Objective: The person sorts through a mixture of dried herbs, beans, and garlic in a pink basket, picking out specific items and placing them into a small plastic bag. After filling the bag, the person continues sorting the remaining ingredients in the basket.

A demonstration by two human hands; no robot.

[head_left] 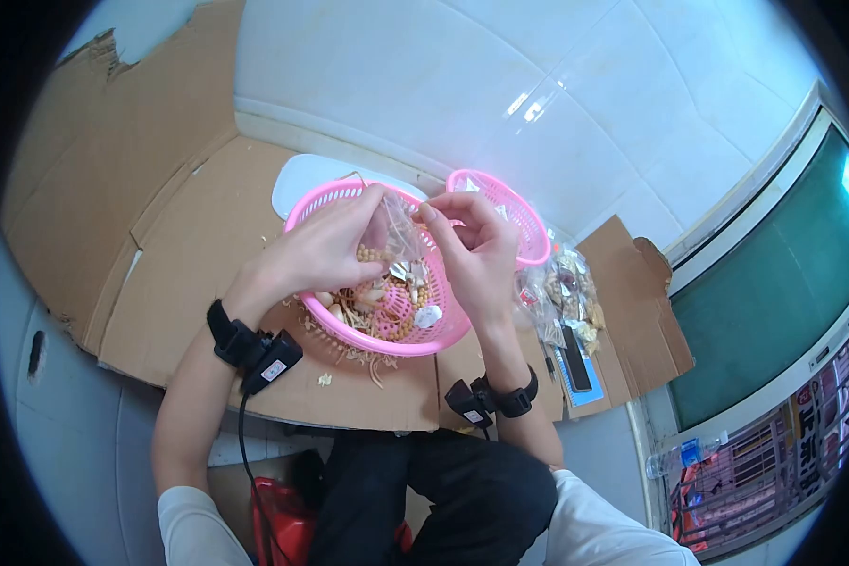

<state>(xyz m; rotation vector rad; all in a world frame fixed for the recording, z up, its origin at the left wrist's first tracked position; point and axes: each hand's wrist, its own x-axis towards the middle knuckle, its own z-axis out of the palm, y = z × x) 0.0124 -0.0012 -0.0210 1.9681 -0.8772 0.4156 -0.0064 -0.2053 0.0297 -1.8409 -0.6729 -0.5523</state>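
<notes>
My left hand (pixel 325 243) is closed on a small clear plastic bag (pixel 398 229), held above a pink slotted basket (pixel 387 347). Small round tan pieces like beans or beads show low in the bag, by my left thumb. Close to the bag's upper right edge, my right hand (pixel 481 247) has its thumb and index finger pinched together; what sits between them is too small to name. Inside the basket lie more tan round pieces, thin root-like strands, pale lumps and silvery-white packets (pixel 427 316). My left hand hides part of the basket's left side.
A second pink basket (pixel 533 236) and a white lid-like piece (pixel 297 179) stand by the tiled wall. To the right lie filled clear bags (pixel 571 283), a black phone (pixel 575 358) and a blue booklet (pixel 590 391). Cardboard (pixel 179 274) covers the table. Cables hang from both wrist devices.
</notes>
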